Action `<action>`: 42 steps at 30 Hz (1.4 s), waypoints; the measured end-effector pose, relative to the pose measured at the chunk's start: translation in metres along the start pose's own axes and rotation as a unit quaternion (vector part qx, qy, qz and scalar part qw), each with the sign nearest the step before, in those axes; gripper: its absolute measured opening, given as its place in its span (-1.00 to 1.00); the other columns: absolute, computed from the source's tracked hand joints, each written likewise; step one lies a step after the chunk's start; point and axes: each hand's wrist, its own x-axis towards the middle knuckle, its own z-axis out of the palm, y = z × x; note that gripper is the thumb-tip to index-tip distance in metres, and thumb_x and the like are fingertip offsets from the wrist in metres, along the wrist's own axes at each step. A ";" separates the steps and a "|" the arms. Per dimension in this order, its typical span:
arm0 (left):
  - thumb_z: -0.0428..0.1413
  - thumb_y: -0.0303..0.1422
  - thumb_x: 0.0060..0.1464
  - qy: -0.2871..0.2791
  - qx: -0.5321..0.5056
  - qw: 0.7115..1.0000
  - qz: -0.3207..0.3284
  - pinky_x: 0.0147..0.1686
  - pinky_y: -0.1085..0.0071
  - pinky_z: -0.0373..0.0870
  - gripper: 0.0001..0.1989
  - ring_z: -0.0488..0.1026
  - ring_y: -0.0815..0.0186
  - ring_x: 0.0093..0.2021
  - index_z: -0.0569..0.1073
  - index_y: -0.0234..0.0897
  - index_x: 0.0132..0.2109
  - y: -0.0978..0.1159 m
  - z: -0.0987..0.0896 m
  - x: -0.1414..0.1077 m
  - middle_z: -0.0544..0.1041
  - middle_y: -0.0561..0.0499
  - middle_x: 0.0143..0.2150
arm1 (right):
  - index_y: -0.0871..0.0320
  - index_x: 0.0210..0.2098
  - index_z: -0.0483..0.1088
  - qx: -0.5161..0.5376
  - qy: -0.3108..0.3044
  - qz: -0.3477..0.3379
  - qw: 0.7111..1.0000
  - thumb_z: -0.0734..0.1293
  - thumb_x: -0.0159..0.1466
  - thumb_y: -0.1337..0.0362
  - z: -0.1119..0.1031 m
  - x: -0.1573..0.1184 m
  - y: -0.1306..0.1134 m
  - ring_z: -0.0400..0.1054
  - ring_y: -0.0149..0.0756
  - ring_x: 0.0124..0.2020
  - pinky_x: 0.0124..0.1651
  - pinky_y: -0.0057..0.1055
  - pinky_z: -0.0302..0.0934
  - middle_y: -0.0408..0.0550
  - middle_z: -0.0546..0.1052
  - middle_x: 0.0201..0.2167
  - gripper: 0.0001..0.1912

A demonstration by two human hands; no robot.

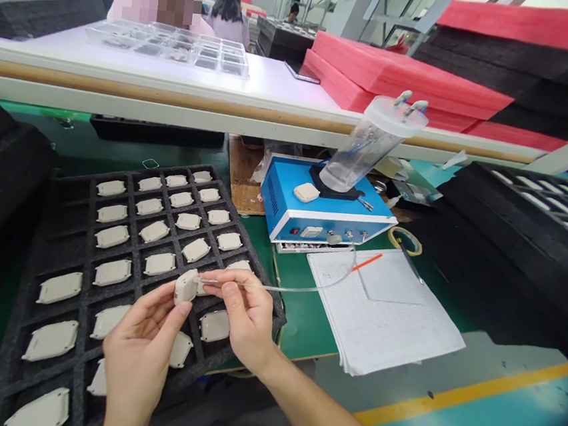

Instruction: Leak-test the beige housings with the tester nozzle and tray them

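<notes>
My left hand point(144, 337) pinches a small beige plastic watch-shaped case point(186, 287) by its edges, tilted up above the tray. Between thumb and fingers, my right hand point(249, 313) holds the end of a thin clear tube point(301, 290), its tip at the case's right side. Whether the tip touches the case I cannot tell. Below both hands lies a black foam tray point(85, 301) divided into compartments, many holding similar beige cases point(112, 271). The tube curves back to a blue machine point(285, 196) with a clear cylinder point(358, 150) on top.
Another beige case point(307, 192) rests on the machine. Paper sheets point(384, 316), a tape roll point(405, 241) and a pen point(410, 260) lie to the right. Black foam trays point(520, 262) are stacked farther right. A shelf point(275, 91) crosses above, bearing a clear compartment tray point(179, 49) and red foam point(378, 68).
</notes>
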 end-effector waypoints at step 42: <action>0.47 -0.31 -0.10 -0.002 -0.002 1.000 0.008 -0.03 0.43 0.62 -0.64 0.71 0.18 -0.11 0.68 -0.25 -0.10 0.001 0.000 0.003 0.73 -0.08 -0.10 | 0.07 -0.11 0.55 0.024 0.003 0.011 1.000 0.31 0.47 0.15 0.001 0.001 0.001 0.63 -0.31 -0.10 0.00 -0.35 0.56 -0.06 0.68 -0.14 -0.80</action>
